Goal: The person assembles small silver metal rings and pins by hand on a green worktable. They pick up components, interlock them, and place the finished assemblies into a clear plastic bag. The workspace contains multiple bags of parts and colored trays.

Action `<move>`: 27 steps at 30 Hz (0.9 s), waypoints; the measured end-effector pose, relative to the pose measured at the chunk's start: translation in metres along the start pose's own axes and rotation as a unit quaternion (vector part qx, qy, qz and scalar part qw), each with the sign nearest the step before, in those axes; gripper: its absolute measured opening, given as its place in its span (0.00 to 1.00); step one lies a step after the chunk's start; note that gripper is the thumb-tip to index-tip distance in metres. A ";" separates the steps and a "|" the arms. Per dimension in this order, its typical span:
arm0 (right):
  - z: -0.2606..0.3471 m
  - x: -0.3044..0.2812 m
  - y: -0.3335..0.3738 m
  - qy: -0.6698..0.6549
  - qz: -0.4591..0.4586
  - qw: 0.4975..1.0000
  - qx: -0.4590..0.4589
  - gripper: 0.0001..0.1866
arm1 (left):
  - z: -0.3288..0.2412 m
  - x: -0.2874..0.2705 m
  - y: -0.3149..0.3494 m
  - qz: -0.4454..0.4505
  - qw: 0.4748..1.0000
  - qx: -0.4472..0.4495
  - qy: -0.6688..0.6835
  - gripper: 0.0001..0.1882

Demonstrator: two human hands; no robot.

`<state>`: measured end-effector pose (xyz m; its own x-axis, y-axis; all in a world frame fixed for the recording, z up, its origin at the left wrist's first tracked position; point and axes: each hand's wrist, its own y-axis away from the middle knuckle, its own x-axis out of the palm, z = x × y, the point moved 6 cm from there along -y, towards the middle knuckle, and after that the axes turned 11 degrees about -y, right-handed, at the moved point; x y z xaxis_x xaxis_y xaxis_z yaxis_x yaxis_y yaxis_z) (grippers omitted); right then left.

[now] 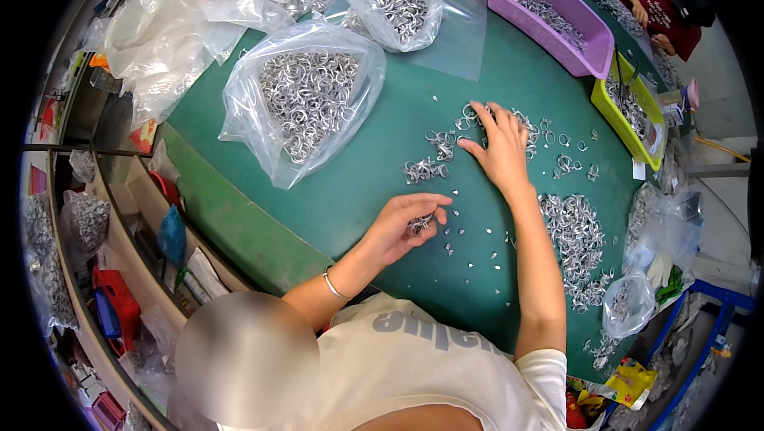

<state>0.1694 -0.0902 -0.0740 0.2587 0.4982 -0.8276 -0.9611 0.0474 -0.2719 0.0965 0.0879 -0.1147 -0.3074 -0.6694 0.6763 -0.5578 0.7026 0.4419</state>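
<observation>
The person leans over a round green table (358,184) strewn with small silver metal rings. The left hand (406,224) is curled nearly closed, its fingertips pinching a small cluster of rings (419,225) just above the table surface. The right hand (500,148) lies farther out, open and flat with fingers spread, resting on a loose scatter of rings (477,124) that fans out to either side of it. Between the two hands sits a little heap of rings (424,169), close to the right thumb and clear of the left hand. Tiny silver bits (469,244) lie dotted on the table just beyond the left hand. Beside the right forearm lies a larger pile of rings (577,232).

Farther off, a clear plastic bag full of rings (306,97) lies open at the left, with a second filled bag (394,9) behind it. A purple bin (549,13) and a yellow-green bin (629,113) of rings stand at the far right edge, where another person in a red shirt (656,5) is at work.
</observation>
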 end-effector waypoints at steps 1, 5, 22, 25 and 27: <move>-0.001 0.003 0.005 -0.022 0.026 0.999 0.015 0.28 | 0.002 -0.003 0.001 -0.019 1.000 -0.002 -0.007 0.11; -0.008 -0.017 0.031 -0.087 -0.012 0.996 -0.020 0.19 | 0.001 -0.001 0.005 -0.054 0.998 -0.011 -0.041 0.12; -0.072 -0.103 0.081 -0.436 -0.098 0.845 0.295 0.10 | 0.014 0.002 0.007 0.014 1.000 -0.025 0.002 0.14; -0.053 -0.110 0.082 -0.032 -0.078 0.991 0.102 0.09 | 0.014 0.003 0.009 -0.028 0.999 -0.039 -0.022 0.14; -0.035 -0.099 0.080 0.005 -0.047 0.987 0.153 0.07 | 0.013 0.006 0.010 -0.048 0.997 -0.044 -0.031 0.14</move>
<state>0.0699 -0.1659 -0.0313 0.3483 0.4705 -0.8108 -0.9162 0.3539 -0.1882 0.0791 0.0880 -0.1143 -0.3047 -0.7469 0.5911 -0.5180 0.6507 0.5552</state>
